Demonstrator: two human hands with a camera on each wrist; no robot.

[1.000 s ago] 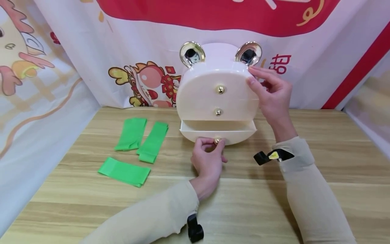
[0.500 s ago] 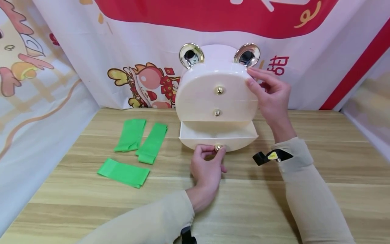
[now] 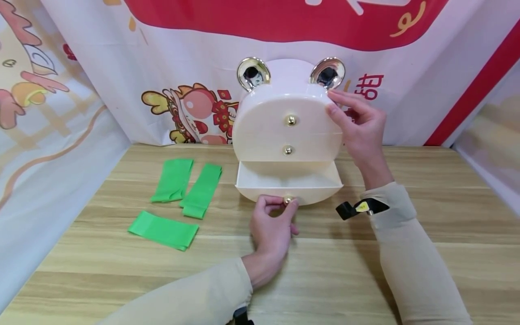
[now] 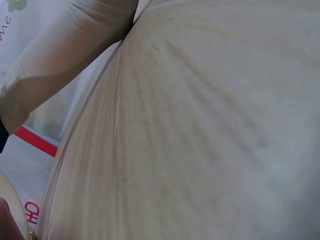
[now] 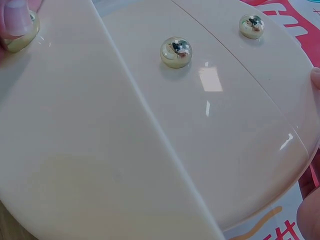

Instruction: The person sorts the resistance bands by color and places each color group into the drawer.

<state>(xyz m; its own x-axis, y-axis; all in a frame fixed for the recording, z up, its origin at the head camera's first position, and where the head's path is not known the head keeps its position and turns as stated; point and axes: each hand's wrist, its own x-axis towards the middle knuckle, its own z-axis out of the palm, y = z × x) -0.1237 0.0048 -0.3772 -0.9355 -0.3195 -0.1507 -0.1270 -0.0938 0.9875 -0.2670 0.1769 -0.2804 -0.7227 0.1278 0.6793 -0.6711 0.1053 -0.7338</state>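
Observation:
A white, rounded drawer box (image 3: 260, 131) with gold-rimmed frog eyes stands upright at the back of the table in the head view. Its bottom drawer (image 3: 321, 193) is pulled out, so the pale inside shows. My left hand (image 3: 269, 232) pinches the small gold knob (image 3: 288, 200) on that drawer between thumb and fingers. At the box's upper right edge, my right hand (image 3: 363, 128) grips it, thumb on the front. Two more knobs, a middle one (image 5: 176, 52) and an upper one (image 5: 251, 26), sit on closed fronts in the right wrist view.
Several green folded strips, including a front one (image 3: 163, 230), lie left of the box on the wooden table (image 3: 325, 280). A printed white and red cloth (image 3: 195, 49) hangs right behind the box.
The bottom drawer has slid further out toward me, with my left hand drawing its knob along. My right hand has kept its hold on the box's edge.

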